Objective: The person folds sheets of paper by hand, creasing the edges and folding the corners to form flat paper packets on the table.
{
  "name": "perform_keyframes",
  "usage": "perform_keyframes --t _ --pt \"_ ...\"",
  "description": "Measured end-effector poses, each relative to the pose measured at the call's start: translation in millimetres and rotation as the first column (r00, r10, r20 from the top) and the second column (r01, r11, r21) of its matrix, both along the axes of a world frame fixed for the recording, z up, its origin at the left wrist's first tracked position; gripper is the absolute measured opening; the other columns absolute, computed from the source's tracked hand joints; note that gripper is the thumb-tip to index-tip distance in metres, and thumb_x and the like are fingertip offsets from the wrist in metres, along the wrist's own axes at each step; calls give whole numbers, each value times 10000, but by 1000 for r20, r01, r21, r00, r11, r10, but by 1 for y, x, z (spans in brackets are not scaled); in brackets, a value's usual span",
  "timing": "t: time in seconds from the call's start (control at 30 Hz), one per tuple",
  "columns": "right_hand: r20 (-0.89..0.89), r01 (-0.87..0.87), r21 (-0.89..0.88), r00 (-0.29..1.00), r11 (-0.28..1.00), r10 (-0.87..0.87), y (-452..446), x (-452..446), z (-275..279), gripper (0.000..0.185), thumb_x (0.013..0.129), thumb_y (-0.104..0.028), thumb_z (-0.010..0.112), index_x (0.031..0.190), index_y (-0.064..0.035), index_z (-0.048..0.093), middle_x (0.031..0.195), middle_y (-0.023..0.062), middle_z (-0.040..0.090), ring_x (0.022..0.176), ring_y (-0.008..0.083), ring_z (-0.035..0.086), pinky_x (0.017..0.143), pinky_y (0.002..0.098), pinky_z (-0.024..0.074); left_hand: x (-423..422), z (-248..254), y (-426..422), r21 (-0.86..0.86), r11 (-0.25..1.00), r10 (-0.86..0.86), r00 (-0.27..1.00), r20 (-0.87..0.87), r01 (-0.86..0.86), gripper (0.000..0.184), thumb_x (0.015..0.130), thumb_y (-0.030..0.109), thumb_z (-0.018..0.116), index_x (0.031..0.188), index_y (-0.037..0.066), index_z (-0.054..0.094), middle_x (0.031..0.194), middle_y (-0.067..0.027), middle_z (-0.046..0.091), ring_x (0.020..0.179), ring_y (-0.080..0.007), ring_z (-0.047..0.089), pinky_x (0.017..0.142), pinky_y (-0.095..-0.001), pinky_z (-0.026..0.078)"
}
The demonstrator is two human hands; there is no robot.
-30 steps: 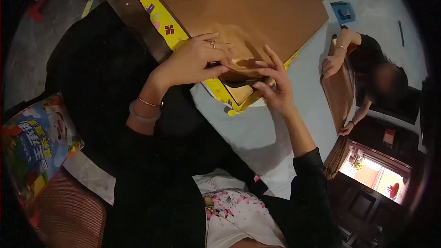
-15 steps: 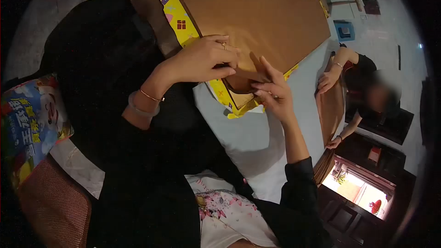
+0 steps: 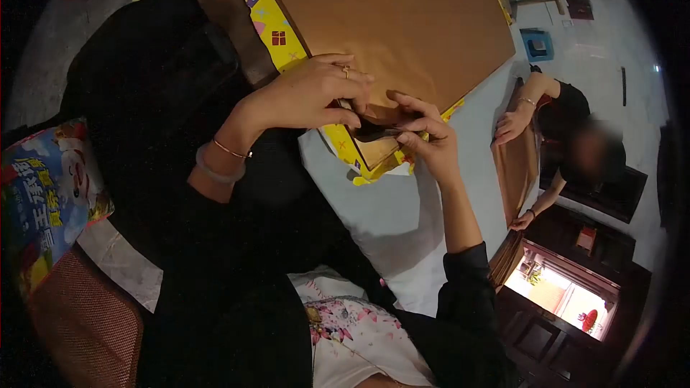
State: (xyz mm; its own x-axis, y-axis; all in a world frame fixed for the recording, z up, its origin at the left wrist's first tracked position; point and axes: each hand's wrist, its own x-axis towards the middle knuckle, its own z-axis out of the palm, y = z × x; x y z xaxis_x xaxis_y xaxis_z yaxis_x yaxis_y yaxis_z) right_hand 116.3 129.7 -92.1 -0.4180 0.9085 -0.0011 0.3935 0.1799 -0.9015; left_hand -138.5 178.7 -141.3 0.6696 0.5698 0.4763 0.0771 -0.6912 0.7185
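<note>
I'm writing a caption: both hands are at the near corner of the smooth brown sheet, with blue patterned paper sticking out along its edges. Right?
Not quite: the head view shows yellow patterned paper, not blue. The left hand and right hand are indeed at the smooth brown sheet's near corner.

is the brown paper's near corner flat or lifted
Lifted: between left hand and right hand, the brown paper bows above a dark gap.

The brown sheet (image 3: 424, 21) runs out of the top edge. The left hand (image 3: 305, 93) covers part of its corner, hiding whether the fingertips grip it. The other person's (image 3: 569, 111) face is blurred, dark rim cuts off the colourful bag (image 3: 54, 194), and details beyond the window (image 3: 564, 291) are too small to tell.
</note>
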Motion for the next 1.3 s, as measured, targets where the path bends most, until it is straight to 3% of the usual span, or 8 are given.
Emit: perform_keyframes --t 0.27,0.4,0.47,0.6,0.97,1.0,1.1,1.3 --pt "-132 110 103 987 989 -96 -7 -4 -6 348 684 1 726 933 -89 501 1352 139 384 1194 260 431 992 385 366 1 -4 1 -7 999 32 999 -3 -32 163 744 200 670 772 59 594 949 -20 633 1135 -187 526 1040 -430 301" --pt "-46 43 225 998 973 -33 -4 2 -11 307 675 9 730 899 -77 539 1371 135 363 1233 272 397 1002 390 354 -1 -5 1 -35 999 17 1000 -5 -17 153 750 193 667 765 59 594 949 -20 634 1138 -180 524 1039 -428 301" --pt "113 -2 248 993 969 -27 -4 -4 0 236 686 -8 726 855 -66 572 1370 149 366 1250 298 383 1008 398 344 0 -4 1 -43 999 23 1000 -9 -23 150 753 191 666 765 60 595 948 -20 633 1139 -178 523 1039 -426 302" --pt "126 -27 233 992 972 -2 -4 -1 1 178 699 -49 726 815 -60 591 1367 167 370 1257 317 375 1014 405 330 2 -5 1 -43 998 36 999 -13 -36 145 757 187 663 761 60 594 943 -20 632 1141 -173 521 1038 -422 303" --pt "71 -74 175 996 982 63 -2 -1 -2 301 681 -174 750 933 -84 612 1366 157 387 1252 322 379 1009 399 312 1 -2 1 -26 999 29 999 -35 -30 152 758 187 656 765 51 588 931 -18 630 1119 -183 535 1027 -422 314" --pt "208 -134 212 974 968 89 -1 2 2 318 691 -184 732 980 -90 638 1382 152 378 1243 316 387 1015 403 285 1 -2 1 -24 999 31 999 -43 -32 150 758 185 654 767 51 587 930 -19 630 1119 -184 535 1025 -424 315" --pt "335 -241 251 930 938 149 -1 3 5 331 709 -189 707 1023 -100 657 1393 153 369 1234 312 394 1014 403 270 2 -3 1 8 999 45 999 1 -45 151 758 181 652 773 47 584 921 -18 629 1116 -191 538 1022 -429 317" --pt "316 -225 233 938 946 146 -3 4 0 191 714 -131 676 890 -60 697 1350 172 423 1233 310 402 1012 401 275 3 -3 1 -4 999 36 999 -11 -37 144 775 179 645 768 48 586 914 -15 630 1111 -194 541 1022 -429 321"
